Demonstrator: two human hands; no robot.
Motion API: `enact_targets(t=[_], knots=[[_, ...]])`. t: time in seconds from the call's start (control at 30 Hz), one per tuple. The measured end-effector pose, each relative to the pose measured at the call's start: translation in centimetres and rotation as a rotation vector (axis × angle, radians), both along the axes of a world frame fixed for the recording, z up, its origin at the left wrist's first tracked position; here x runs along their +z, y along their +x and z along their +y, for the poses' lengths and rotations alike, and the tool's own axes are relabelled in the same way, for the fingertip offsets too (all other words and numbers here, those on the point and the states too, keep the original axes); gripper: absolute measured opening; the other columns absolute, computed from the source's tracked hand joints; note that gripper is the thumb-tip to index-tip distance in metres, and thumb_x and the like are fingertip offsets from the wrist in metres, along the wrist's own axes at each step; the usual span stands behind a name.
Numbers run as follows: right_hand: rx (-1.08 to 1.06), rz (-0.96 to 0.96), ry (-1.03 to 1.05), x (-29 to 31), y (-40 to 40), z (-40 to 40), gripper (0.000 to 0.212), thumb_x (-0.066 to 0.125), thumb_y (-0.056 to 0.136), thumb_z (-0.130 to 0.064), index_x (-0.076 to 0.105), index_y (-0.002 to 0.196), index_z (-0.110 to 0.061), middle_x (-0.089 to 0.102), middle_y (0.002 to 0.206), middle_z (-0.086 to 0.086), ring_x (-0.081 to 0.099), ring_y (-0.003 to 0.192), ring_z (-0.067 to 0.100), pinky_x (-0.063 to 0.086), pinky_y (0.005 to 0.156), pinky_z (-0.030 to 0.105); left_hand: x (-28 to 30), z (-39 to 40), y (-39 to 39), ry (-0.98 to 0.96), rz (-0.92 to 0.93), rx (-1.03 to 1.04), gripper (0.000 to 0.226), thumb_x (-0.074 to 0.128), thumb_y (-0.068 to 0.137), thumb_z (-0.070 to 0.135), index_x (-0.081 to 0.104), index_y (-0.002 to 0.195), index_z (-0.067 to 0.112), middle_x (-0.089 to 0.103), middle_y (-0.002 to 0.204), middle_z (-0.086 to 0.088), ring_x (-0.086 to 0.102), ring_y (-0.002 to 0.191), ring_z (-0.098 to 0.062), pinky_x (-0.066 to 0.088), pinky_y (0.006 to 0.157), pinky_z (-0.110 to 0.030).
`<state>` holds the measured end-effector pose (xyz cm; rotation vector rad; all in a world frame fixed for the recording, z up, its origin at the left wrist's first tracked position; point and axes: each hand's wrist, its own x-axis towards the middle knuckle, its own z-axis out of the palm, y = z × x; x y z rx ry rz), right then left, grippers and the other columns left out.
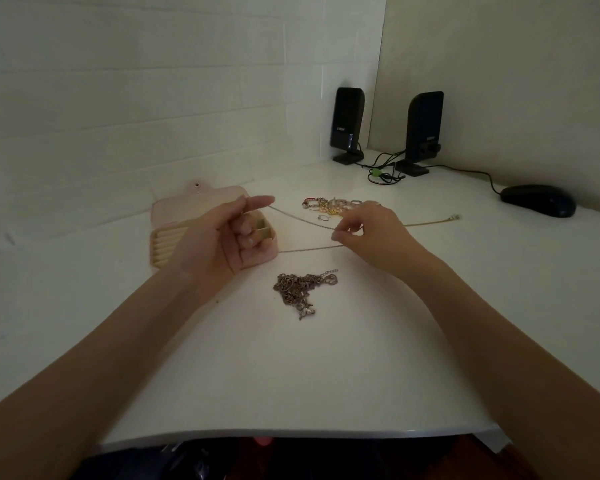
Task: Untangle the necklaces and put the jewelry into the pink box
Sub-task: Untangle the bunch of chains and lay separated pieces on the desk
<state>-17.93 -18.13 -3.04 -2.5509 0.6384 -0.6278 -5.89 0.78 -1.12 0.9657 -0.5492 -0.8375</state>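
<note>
Head view of a white desk (291, 375) set in a corner. Left hand (222, 237), palm turned up with fingers curled, is raised in front of the open pink box (163, 213); thumb and forefinger pinch one end of a thin gold chain (302, 220). Right hand (371, 230), palm down, pinches the same chain farther along between thumb and fingertips. From this grip one strand runs right across the desk to a clasp end near the mouse (537, 200), and another strand runs left along the desk toward the box (whether both belong to one necklace cannot be told). The box lies open at left, lid flap back against the wall, with ridged ring rolls and a small compartment visible inside. A tangled heap of darker chains (300, 289) lies on the desk between the forearms, nearer the viewer than both hands and touching neither. A cluster of rings (329, 206) lies behind the right hand. Two black speakers (347, 126) stand in the far corner, their cables trailing beside them.
</note>
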Motion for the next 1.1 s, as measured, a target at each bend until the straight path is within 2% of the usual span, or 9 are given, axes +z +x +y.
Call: enact_targets(t=[0.1,0.3,0.4,0.5,0.57,0.63,0.77,0.93,1.1], knots=[[-0.055,-0.172,0.221,0.4,-0.2,-0.1,0.011,0.063,0.09,-0.023,0.071,0.09,-0.015,0.064,0.08,-0.004,0.051,0.068,0.003,0.038,0.057,0.007,-0.2,-0.3,-0.1,0.034,-0.04,0.105,0.026,0.045,0.096,0.013,0.068,0.085,0.008,0.048,0.056,0.003,0.055,0.053,-0.011,0.054,0.083,-0.039],[-0.3,-0.328,0.335,0.5,-1.1,-1.7,0.011,0.063,0.091,-0.018,0.07,0.093,-0.009,0.068,0.078,0.003,0.065,0.069,0.014,0.054,0.068,0.022,-1.3,-0.3,0.2,0.187,-0.49,0.442,0.016,0.052,0.096,0.005,0.066,0.089,0.006,0.072,0.07,-0.004,0.072,0.066,-0.014,0.055,0.059,-0.019],[-0.255,-0.455,0.736,1.3,-2.1,-2.3,0.008,0.069,0.086,-0.012,0.069,0.092,-0.007,0.068,0.075,0.006,0.062,0.054,0.006,0.054,0.055,0.017,-1.0,-0.4,-0.1,0.223,-0.512,0.503,0.01,0.056,0.094,0.007,0.066,0.097,0.006,0.072,0.084,-0.013,0.072,0.068,-0.015,0.053,0.052,-0.019],[-0.024,-0.346,1.223,2.3,-4.4,-3.9,0.006,0.063,0.088,-0.006,0.065,0.092,-0.003,0.062,0.072,0.006,0.055,0.046,0.004,0.048,0.046,0.01,-0.5,-0.9,-0.9,0.24,-0.474,0.515,0.007,0.06,0.09,0.002,0.061,0.088,0.009,0.07,0.072,-0.01,0.068,0.056,-0.009,0.051,0.047,-0.019],[0.042,-0.323,1.396,2.3,-6.3,-5.6,0.004,0.059,0.087,-0.006,0.063,0.089,-0.006,0.061,0.071,0.004,0.055,0.048,0.003,0.049,0.046,0.009,-0.1,-1.7,-1.4,0.272,-0.459,0.462,0.009,0.066,0.086,0.003,0.062,0.081,0.008,0.07,0.063,-0.006,0.067,0.054,-0.009,0.054,0.05,-0.023],[-0.013,-0.458,1.441,2.1,-8.0,-7.3,0.005,0.059,0.085,-0.004,0.062,0.087,-0.008,0.062,0.071,0.003,0.058,0.051,0.004,0.05,0.048,0.01,0.3,-3.0,-2.0,0.317,-0.517,0.378,0.007,0.074,0.081,0.006,0.068,0.077,0.007,0.07,0.06,-0.005,0.067,0.055,-0.01,0.056,0.055,-0.024],[-0.169,-0.619,1.199,1.2,-11.5,-10.7,0.009,0.057,0.091,0.0,0.061,0.095,-0.007,0.064,0.082,0.008,0.066,0.06,0.006,0.053,0.056,0.013,0.4,-7.4,-4.5,0.385,-0.683,0.197,0.004,0.077,0.077,0.007,0.073,0.078,0.007,0.07,0.064,-0.007,0.068,0.059,-0.013,0.059,0.065,-0.026],[-0.526,-0.438,0.473,-1.0,-12.6,-13.3,0.012,0.072,0.084,-0.015,0.066,0.094,-0.014,0.066,0.086,0.0,0.058,0.07,0.006,0.044,0.063,0.016,-1.7,-11.7,-7.0,0.523,-1.207,0.15,0.01,0.071,0.084,0.019,0.076,0.092,0.015,0.072,0.084,0.003,0.061,0.07,-0.008,0.054,0.074,-0.026],[-0.561,-0.309,0.195,-1.8,-10.4,-14.4,0.008,0.07,0.084,-0.013,0.064,0.089,-0.014,0.062,0.089,0.002,0.054,0.076,0.009,0.036,0.061,0.014,-2.6,-11.7,-7.6,0.569,-1.554,0.26,0.008,0.059,0.092,0.023,0.061,0.1,0.022,0.066,0.092,0.008,0.054,0.084,-0.011,0.038,0.071,-0.025]])
